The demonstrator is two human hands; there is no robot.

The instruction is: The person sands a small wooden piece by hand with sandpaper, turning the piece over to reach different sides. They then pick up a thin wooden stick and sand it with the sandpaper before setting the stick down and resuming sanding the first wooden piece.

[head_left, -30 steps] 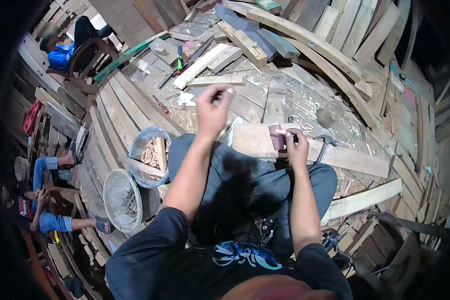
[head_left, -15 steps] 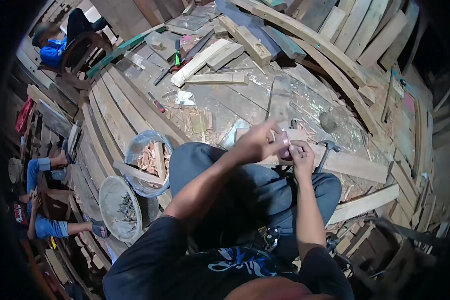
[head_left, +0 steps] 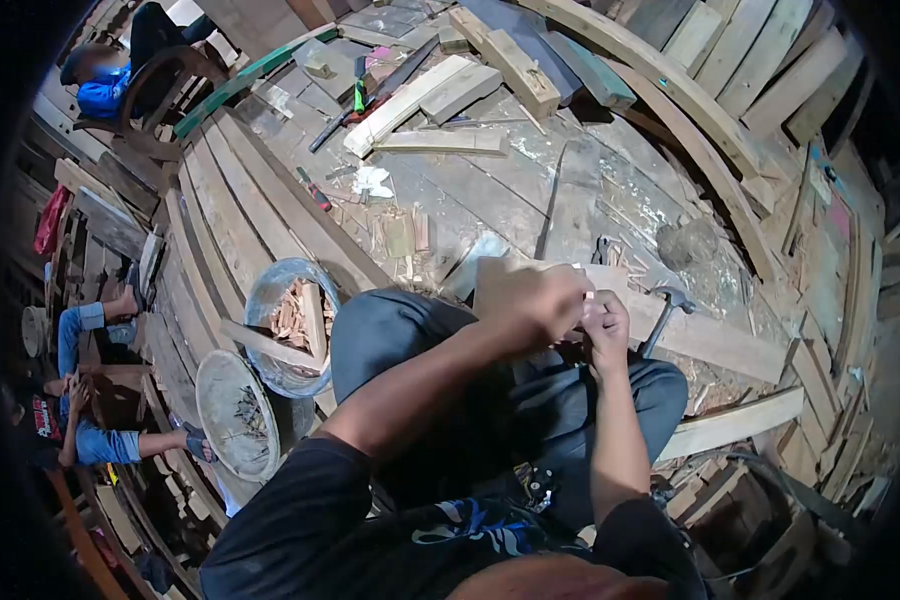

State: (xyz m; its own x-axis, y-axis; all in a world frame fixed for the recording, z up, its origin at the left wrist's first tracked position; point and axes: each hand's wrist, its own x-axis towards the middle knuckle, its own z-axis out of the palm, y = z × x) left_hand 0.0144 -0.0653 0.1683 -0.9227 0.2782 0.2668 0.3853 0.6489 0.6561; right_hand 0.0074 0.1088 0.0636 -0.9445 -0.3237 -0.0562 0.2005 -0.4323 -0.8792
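Note:
Both hands are close together above my lap. My left hand (head_left: 550,300) is closed and slightly blurred, its knuckles up, with any object inside it hidden. Touching or almost touching it, my right hand (head_left: 606,325) has thumb and fingers pinched together. A small pale bit (head_left: 590,298) shows at the right fingertips, too small to name. Just beyond the hands lies a wooden board (head_left: 710,345), partly covered by them. A claw hammer (head_left: 667,312) rests on that board, to the right of my right hand.
Left of my knee stand a bucket of wood pieces (head_left: 253,318) and a pail of nails (head_left: 210,400). A screwdriver (head_left: 315,190), wood offcuts (head_left: 440,143) and a long curved beam (head_left: 690,90) lie ahead. Two people sit at the left, one in a blue jacket (head_left: 105,95).
My left hand has gone from spread, lifted fingers to a closed shape, moving slightly right and down against my right hand. The view has shifted a little.

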